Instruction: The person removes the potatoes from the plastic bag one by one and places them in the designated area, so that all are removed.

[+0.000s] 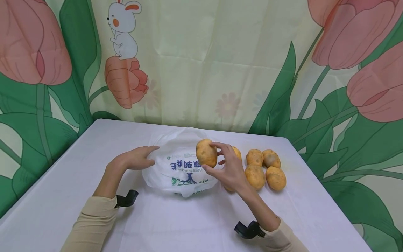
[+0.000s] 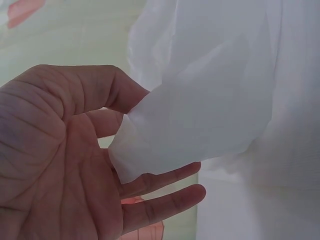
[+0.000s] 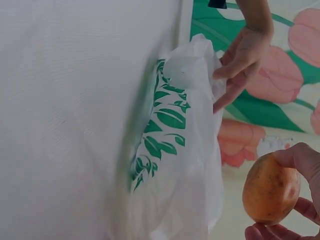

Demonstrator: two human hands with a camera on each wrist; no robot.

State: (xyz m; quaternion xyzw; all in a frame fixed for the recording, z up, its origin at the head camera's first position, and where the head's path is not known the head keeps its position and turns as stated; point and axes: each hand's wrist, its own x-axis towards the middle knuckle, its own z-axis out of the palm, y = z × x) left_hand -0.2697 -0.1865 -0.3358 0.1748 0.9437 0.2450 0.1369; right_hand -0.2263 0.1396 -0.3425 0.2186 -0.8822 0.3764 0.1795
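Note:
A white plastic bag [image 1: 162, 171] with blue characters and a green leaf print sits mid-table; its contents cannot be made out. My left hand [image 1: 135, 159] is at the bag's left edge, its thumb and fingers apart. In the left wrist view, a thin flap of the bag [image 2: 200, 110] covers part of the thumb tip and fingers [image 2: 162, 205]. Above the bag's right side, my right hand [image 1: 231, 169] holds a potato [image 1: 206, 153] between thumb and fingertips. That potato [image 3: 271, 189] is beside the bag in the right wrist view.
Several potatoes [image 1: 255, 176] lie grouped on the white-covered table [image 1: 176, 224], right of the bag, some partly hidden behind my right hand. A curtain [image 1: 189, 70] printed with tulips and a rabbit hangs behind the table. Each wrist carries a black camera mount [image 1: 127, 198].

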